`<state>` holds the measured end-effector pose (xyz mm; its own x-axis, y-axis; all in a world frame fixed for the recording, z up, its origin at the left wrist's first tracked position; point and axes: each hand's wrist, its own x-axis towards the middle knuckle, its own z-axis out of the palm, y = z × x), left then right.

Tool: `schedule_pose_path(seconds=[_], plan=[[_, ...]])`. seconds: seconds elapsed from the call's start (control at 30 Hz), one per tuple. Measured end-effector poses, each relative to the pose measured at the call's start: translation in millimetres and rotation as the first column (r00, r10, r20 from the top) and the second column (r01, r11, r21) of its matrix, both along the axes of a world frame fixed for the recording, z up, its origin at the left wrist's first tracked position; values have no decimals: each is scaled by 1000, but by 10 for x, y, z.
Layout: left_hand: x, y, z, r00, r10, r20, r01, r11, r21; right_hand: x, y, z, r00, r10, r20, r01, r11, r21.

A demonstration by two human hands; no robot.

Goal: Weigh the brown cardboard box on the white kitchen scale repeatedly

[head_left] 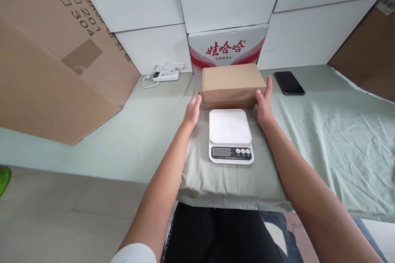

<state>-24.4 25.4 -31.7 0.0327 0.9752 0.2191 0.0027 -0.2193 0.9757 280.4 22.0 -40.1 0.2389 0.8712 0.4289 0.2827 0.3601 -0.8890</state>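
A plain brown cardboard box (232,84) lies on the pale green cloth just behind a white digital kitchen scale (230,134). My left hand (194,110) presses flat against the box's left end. My right hand (264,104) presses against its right end, thumb up along the corner. Both hands clamp the box between them. The scale's platform is bare and its display (221,151) and buttons face me.
A black phone (289,83) lies to the right of the box. A white charger with its cable (165,75) sits at the back left. A white-and-red printed carton (227,48) and white boxes line the back. Large brown cardboard (52,57) leans at left.
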Motion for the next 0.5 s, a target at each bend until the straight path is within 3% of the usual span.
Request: schedule_pose_path(seconds=[0.07, 0.3, 0.5], plan=[[-20, 20, -9, 999, 36, 21, -35, 998, -46, 22, 38, -48, 1000, -9, -19, 8, 1000, -19], [53, -73, 61, 988, -146, -59, 145, 989, -6, -54, 36, -17, 998, 12, -59, -13, 1000, -9], [29, -195, 264, 981, -33, -192, 51, 994, 92, -140, -66, 161, 995, 46, -89, -44, 999, 30]])
